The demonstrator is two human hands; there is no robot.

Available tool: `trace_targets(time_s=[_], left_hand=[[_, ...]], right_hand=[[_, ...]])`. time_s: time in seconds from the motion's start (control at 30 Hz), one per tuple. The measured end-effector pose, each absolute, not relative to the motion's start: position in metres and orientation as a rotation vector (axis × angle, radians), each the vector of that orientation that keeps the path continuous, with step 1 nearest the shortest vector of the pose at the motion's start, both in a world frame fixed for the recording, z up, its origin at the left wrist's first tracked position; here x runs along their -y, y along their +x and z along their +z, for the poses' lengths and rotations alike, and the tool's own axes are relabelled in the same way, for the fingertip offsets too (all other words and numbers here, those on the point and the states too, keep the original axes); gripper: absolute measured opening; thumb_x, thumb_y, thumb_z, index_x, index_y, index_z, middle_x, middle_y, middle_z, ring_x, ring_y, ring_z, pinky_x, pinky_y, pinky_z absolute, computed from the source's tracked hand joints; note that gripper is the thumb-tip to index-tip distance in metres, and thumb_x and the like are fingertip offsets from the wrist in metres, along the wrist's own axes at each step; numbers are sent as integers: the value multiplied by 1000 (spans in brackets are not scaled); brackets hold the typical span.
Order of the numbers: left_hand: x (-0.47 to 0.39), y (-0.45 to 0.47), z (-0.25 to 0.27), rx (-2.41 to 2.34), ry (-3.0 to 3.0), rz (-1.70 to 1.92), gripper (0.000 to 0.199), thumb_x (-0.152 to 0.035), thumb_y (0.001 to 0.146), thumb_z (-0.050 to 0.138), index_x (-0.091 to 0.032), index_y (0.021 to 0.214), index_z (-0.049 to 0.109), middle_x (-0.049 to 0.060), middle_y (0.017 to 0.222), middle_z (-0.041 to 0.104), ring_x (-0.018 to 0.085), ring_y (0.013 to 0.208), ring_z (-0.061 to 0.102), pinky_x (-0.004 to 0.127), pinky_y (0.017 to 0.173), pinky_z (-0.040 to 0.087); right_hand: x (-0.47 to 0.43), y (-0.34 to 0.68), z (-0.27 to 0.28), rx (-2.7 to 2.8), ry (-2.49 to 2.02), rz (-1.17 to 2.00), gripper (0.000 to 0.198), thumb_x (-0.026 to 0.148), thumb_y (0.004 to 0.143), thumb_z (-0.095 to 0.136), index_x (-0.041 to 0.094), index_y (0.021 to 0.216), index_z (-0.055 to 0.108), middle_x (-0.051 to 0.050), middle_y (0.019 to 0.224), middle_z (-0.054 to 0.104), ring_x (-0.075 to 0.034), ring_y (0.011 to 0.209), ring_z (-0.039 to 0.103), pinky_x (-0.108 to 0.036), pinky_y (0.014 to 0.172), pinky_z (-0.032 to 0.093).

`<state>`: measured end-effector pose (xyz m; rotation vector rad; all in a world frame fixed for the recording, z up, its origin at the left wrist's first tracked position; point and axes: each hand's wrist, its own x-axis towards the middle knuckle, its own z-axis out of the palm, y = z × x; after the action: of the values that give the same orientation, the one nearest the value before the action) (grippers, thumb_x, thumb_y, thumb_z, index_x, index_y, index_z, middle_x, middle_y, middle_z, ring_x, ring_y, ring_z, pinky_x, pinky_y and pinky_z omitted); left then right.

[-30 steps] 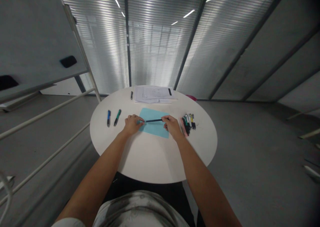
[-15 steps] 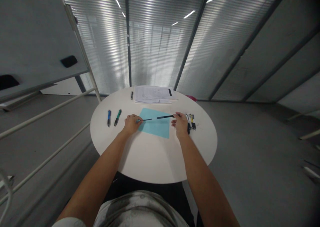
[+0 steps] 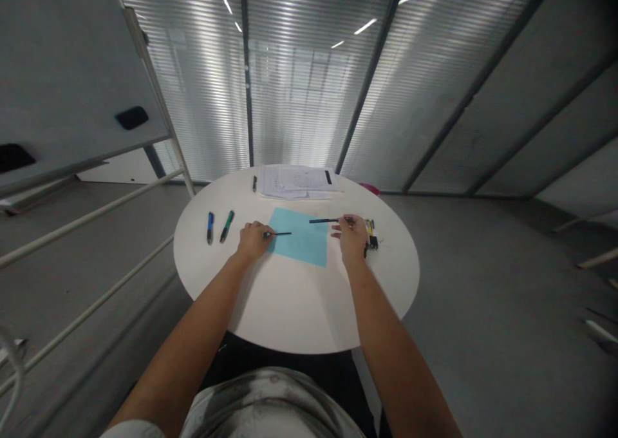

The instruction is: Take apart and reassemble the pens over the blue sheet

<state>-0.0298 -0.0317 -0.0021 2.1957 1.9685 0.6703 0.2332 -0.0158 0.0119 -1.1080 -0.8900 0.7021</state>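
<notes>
Head view, person's left hand (image 3: 255, 239) closed in a pinch on a thin, straight dark rod (image 3: 284, 234), right hand (image 3: 354, 237) partly open, pinching a thicker, plain black pen barrel (image 3: 321, 221), both pieces apart over a light-blue sheet (image 3: 299, 250).

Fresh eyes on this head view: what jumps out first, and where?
Likely the light-blue sheet, the brightest patch of color, lying mid-table on the white tabletop. Next, the two hands at its sides: the left hand pinches a thin dark rod, the right hand a dark stick. Behind the table, tall blinds catch the light.
</notes>
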Motion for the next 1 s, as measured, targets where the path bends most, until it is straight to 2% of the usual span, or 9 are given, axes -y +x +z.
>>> trace_targets(time_s=[0.13,0.23,0.4,0.57,0.8,1.0], left_hand=[[31,-33,-4,-1906,2195,706,36,-37,79,56,-31,112,67,8,110,62,27,101,55,41,90,42],[30,-40,-3,-1912,2177,704,45,-30,74,58,-30,118,63,7,114,60,26,103,55,38,90,42],[29,-53,1,-2055,2082,644,44,-25,71,57,-31,114,65,7,112,62,27,106,55,41,91,42],[28,-58,3,-2050,2045,578,35,-29,75,54,-27,106,70,7,102,68,25,94,61,35,83,45],[21,-65,-5,-1925,1992,648,28,-33,79,53,-23,96,72,5,99,71,22,92,63,30,79,47],[17,-70,-11,-1862,1912,818,33,-33,82,47,-18,103,69,5,92,70,19,86,63,29,79,48]], right_hand=[[17,231,7,1055,-1135,632,34,40,71,65,19,93,52,2,76,58,-14,64,64,-23,46,53],[16,232,3,1162,-1179,569,32,41,73,63,19,95,54,0,79,60,-14,68,63,-24,48,55],[14,236,-2,1252,-1195,444,34,41,77,60,20,103,56,-5,93,60,-15,74,61,-25,50,54],[13,238,-2,1267,-1185,416,31,42,79,58,20,101,55,-5,92,61,-14,73,60,-24,52,54],[13,238,-7,1252,-1252,500,33,42,78,57,19,102,54,-4,91,61,-14,70,61,-24,50,54],[15,234,-8,1269,-1290,510,35,43,77,57,19,102,54,-4,89,63,-14,68,62,-25,49,54]])
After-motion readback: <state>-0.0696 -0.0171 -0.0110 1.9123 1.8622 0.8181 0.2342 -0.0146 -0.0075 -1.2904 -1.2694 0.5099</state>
